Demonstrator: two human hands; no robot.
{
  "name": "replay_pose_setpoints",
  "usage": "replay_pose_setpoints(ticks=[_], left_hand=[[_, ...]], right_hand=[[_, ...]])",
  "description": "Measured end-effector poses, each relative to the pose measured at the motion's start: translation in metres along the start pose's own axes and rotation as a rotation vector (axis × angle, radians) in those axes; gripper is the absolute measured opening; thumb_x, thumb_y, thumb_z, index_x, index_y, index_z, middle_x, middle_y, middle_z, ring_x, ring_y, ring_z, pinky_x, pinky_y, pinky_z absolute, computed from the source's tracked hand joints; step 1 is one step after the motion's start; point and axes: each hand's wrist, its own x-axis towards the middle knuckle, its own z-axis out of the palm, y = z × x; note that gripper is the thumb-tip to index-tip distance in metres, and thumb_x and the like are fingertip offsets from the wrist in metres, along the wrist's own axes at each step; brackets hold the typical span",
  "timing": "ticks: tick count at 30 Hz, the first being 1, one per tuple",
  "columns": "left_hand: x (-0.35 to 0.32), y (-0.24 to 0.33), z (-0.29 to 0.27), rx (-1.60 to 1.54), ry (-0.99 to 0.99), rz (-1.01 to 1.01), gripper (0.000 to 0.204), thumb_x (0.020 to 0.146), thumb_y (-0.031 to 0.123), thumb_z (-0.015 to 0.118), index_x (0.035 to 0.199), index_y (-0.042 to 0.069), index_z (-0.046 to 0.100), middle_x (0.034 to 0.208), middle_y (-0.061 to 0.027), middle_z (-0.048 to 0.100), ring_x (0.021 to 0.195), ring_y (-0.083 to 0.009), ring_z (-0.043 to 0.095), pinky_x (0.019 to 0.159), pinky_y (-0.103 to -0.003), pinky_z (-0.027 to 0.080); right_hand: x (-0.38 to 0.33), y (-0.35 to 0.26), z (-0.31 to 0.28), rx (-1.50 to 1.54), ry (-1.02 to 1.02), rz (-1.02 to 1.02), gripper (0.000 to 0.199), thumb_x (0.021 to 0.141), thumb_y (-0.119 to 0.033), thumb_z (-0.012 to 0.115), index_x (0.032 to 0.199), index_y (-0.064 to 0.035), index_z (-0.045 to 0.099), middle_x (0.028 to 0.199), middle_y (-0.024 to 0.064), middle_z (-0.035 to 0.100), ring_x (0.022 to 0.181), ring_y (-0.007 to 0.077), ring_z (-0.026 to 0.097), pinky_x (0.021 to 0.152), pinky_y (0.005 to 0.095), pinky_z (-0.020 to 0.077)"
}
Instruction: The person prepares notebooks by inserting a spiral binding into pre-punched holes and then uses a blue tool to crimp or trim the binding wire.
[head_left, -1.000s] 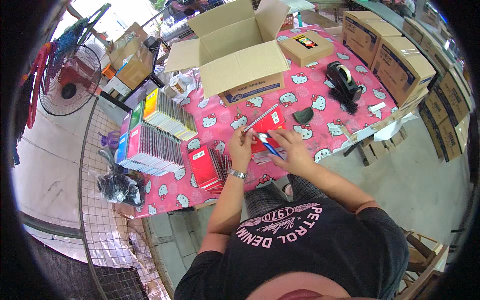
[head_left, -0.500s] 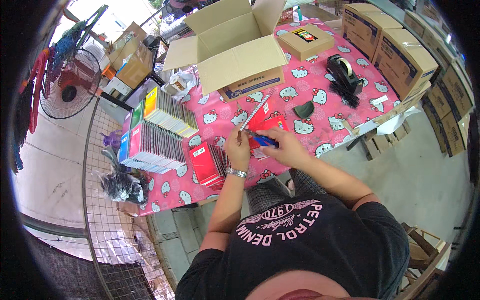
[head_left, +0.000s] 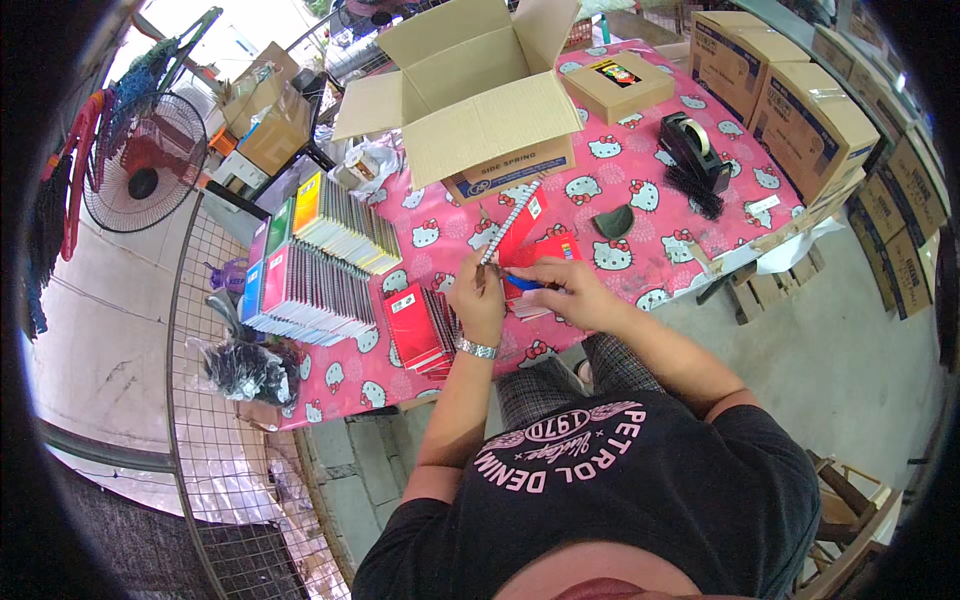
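Observation:
My left hand (head_left: 478,302) is closed on a red spiral notebook (head_left: 524,226), which is tilted with its spiral edge up. In my right hand (head_left: 572,294) is a blue-handled hand tool, seemingly pliers (head_left: 521,283), with the fingers wrapped round the handles. Its jaws are at the near end of the spiral, by my left fingers, and too small to make out. Other red notebooks (head_left: 556,247) lie under and beside my hands. Left of my left wrist, a fanned pile of red spiral notebooks (head_left: 415,325) rests on the pink tablecloth (head_left: 640,255).
Tall stacks of spiral notebooks (head_left: 312,290) stand at the left. An open carton (head_left: 490,135) is at the back, beside a closed brown box (head_left: 618,88). To the right are a black tape dispenser (head_left: 690,152), a dark green dish (head_left: 613,222) and stacked cartons (head_left: 810,115).
My right fingers have closed further round the blue handles, and less of the tool shows. The notebook and my left hand stay nearly in place. The whole view has shifted slightly.

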Motion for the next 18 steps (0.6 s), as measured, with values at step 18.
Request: replay_pose_setpoints(ticks=[18], left_hand=[[0.064,-0.033,-0.136,1.030,-0.674,-0.237,0.026,0.084,0.024,0.056,0.104,0.008,0.063,0.110,-0.0150,0.063,0.107,-0.0357,0.057,0.090,-0.045,0.045]], right_hand=[[-0.057,0.161,-0.089,-0.859,0.159,0.208,0.054,0.069,-0.026,0.074,0.119,-0.0088,0.061,0.111,0.0180,0.060,0.105,0.0380,0.057,0.089,0.0476,0.0468]])
